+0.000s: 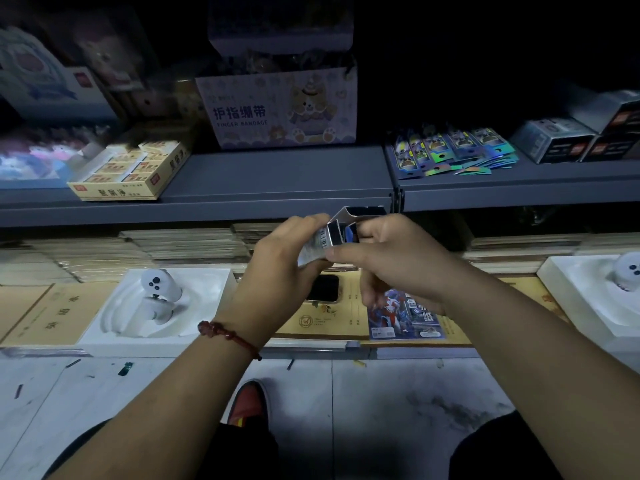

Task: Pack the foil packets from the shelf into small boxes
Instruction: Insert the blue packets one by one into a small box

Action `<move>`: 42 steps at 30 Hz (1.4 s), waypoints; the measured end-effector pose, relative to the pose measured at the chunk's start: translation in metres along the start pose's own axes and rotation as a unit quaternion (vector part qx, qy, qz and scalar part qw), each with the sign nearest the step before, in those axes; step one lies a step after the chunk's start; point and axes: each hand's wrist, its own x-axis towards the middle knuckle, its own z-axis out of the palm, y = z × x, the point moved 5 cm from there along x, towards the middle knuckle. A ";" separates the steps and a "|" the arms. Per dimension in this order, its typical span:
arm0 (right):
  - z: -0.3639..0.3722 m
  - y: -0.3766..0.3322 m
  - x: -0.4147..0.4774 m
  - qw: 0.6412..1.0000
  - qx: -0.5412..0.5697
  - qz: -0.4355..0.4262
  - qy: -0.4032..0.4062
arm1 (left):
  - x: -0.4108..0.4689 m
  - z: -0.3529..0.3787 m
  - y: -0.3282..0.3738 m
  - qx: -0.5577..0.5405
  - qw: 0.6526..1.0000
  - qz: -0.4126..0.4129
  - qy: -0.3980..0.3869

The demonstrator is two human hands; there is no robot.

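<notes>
A small silver box (330, 235) with its top flap open sits between both hands, in front of the grey shelf edge. My left hand (280, 268) grips the box from the left side. My right hand (391, 254) holds it from the right, thumb laid across its lower front; something blue shows in the box's open mouth. A fanned pile of shiny foil packets (453, 150) lies on the grey shelf (277, 178) at the upper right. More small silver-and-black boxes (554, 138) stand to the right of the packets.
A yellow carton of erasers (135, 171) and a finger-bandage carton (280, 109) stand on the shelf. Below lie stacked notebooks, a dark phone (323, 287), a blue picture pack (403, 315) and two white trays with controllers (159, 299). My red shoe (249, 403) is on the floor.
</notes>
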 end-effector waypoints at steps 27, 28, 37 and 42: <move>0.018 -0.007 -0.010 0.996 0.048 -0.034 -0.064 | -0.006 -0.008 -0.006 -0.072 0.997 -0.027 0.017; 0.019 -0.008 -0.010 0.996 0.048 -0.036 -0.068 | -0.006 -0.008 -0.007 -0.075 0.996 -0.031 0.020; 0.024 -0.006 -0.004 0.994 0.040 -0.027 -0.098 | -0.003 -0.013 0.001 -0.055 0.998 0.008 0.018; 0.029 -0.006 -0.003 0.994 0.042 -0.026 -0.102 | -0.002 -0.011 0.009 -0.054 0.997 0.045 0.010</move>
